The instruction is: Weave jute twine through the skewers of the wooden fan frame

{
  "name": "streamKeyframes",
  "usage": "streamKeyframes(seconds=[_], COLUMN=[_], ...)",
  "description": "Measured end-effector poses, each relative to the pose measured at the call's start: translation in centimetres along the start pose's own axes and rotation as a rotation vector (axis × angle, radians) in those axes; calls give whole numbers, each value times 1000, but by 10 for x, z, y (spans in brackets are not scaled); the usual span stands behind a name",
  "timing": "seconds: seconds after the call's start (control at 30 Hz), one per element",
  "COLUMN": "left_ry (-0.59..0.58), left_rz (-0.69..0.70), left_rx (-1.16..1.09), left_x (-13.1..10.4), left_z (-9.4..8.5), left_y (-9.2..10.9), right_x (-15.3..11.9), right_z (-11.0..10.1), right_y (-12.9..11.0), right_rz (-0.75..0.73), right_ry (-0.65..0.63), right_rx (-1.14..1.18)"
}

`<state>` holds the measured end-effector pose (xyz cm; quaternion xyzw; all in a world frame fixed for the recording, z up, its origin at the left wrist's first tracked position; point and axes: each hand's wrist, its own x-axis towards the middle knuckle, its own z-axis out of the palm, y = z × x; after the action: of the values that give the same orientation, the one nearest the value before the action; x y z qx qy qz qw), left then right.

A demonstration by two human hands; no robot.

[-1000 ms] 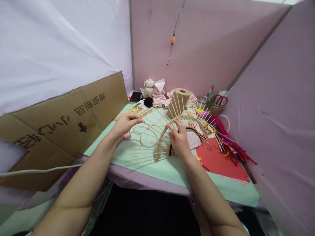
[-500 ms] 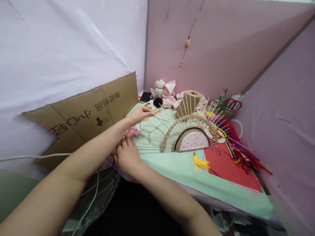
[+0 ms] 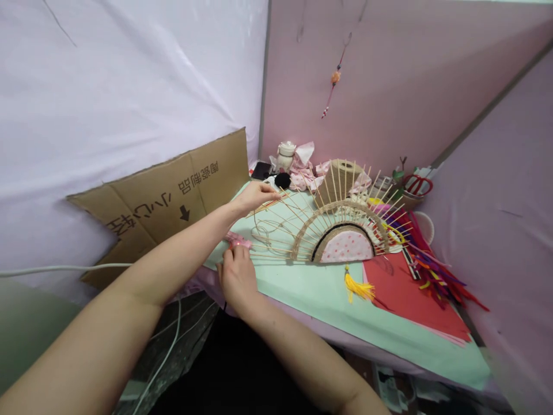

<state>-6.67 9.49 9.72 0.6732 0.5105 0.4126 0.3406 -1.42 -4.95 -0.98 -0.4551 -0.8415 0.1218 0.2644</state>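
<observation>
A half-round fan frame of thin sticks, woven with brown twine, lies on the green table cover. Its centre is a dotted pink half-circle edged in black. At its left side, my left hand pinches the outer end of a thin stick. My right hand lies lower, its fingers curled against a pink object; the hand partly hides this object, and its kind is unclear. Loose twine loops between the hands and the woven part.
A cardboard sheet leans on the left. Behind the fan stand a twine roll and a white jar. Red paper, a yellow tassel, colourful pipe cleaners and red-handled scissors are at the right.
The view has shifted slightly, moving the scene rightward. My right hand has moved right and now overlaps the pink object, which has turned. My left hand stays pinched at the stick's end.
</observation>
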Motion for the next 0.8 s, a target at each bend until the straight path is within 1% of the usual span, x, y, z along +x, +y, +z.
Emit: streamKeyframes(seconds=[0.1, 0.2, 0.33, 0.4, 0.47, 0.53, 0.6, 0.7, 0.73, 0.77, 0.8], left_ry=[-8, -13, -17, -15, -8, -3, -1, 4, 7, 9, 9], left_rz=[16, 28, 7, -10, -30, -45, -56, -74, -82, -85, -85], left_rx=[4, 3, 1, 0, 6, 10, 6, 0, -1, -3, -8], left_x=[4, 7, 7, 6, 5, 4, 3, 1, 1, 0, 0], left_z=[-1, -1, 0, 0, 0, 0, 0, 0, 0, 0, 0], left_y=[-2, -3, -5, -5, -4, -2, -1, 0, -1, -3, -5], right_x=[6, -2, -18, -26, -34, -44, -58, -81, -89, -96, -102], right_z=[-1, -6, -17, -23, -30, -38, -48, -67, -76, -85, -95], right_y=[-7, -14, -18, -15, -7, 4, 18, 39, 45, 51, 58], right_rz=[79, 106, 58, -7, -32, 26, 132, 318, 398, 480, 556], right_ry=[26, -2, -62, -105, -129, -121, -116, -168, -158, -112, -38], right_rx=[-44, -73, -90, -96, -34, 141, 398, 811, 931, 1032, 1117])
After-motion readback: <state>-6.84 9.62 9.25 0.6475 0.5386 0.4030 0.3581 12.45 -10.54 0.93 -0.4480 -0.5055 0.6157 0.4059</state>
